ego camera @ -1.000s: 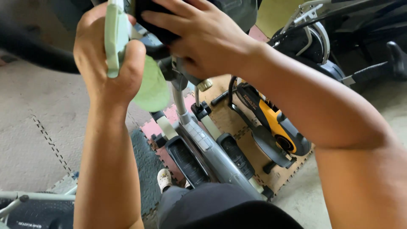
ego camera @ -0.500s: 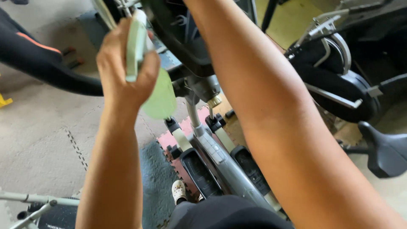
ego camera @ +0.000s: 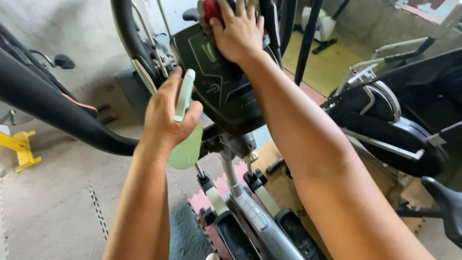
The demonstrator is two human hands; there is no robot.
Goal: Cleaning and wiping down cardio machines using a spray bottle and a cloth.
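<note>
Fingers of your left hand (ego camera: 168,113) are wrapped tightly around the neck of a pale green spray bottle (ego camera: 185,144), with the thumb pressed on its front; the bottle hangs upright in front of the black console (ego camera: 216,86) of the exercise machine, near its left edge. Your right hand (ego camera: 238,31) lies further away, at the top of the console, with its fingers spread apart and pressing flat on a red cloth (ego camera: 211,8), which shows only a little under the palm. Below the console, the grey post (ego camera: 231,168) of the machine goes down to the pedals (ego camera: 269,231) near you. On the left, a thick black handlebar (ego camera: 53,110) curves across, and a yellow stand (ego camera: 19,147) sits on the floor. Another exercise machine (ego camera: 394,125) stands on the right.
</note>
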